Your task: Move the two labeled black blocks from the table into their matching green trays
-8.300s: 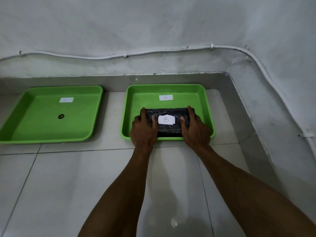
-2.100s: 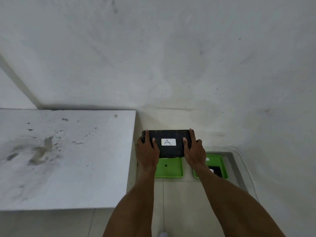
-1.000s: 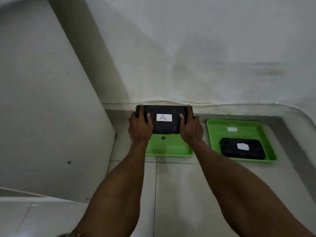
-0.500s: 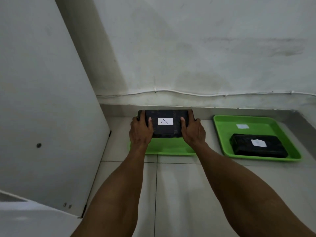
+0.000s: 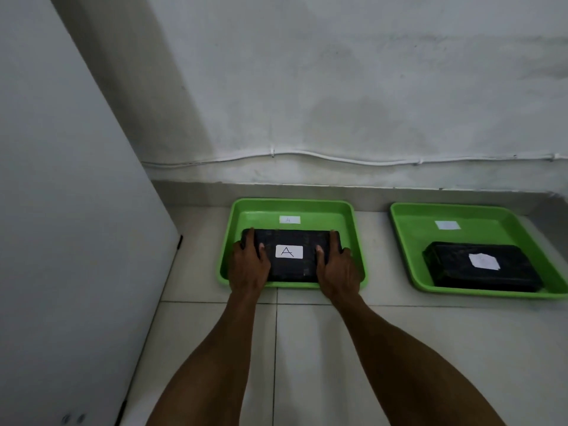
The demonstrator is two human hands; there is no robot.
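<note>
The black block labelled A (image 5: 290, 238) lies low inside the left green tray (image 5: 292, 207), which carries a small white A label at its back. My left hand (image 5: 247, 267) grips the block's left end and my right hand (image 5: 336, 269) grips its right end. The right green tray (image 5: 455, 212) holds the other black block (image 5: 479, 269), with a white label on its top. Whether block A rests on the tray floor I cannot tell.
Both trays sit on a pale tiled floor (image 5: 338, 348) against a white wall (image 5: 338, 87) with a thin cable (image 5: 338, 158) running along it. A white panel (image 5: 61, 210) stands close on the left.
Both hands have lowered block A from above the left tray down into it. My view has dropped closer to the trays.
</note>
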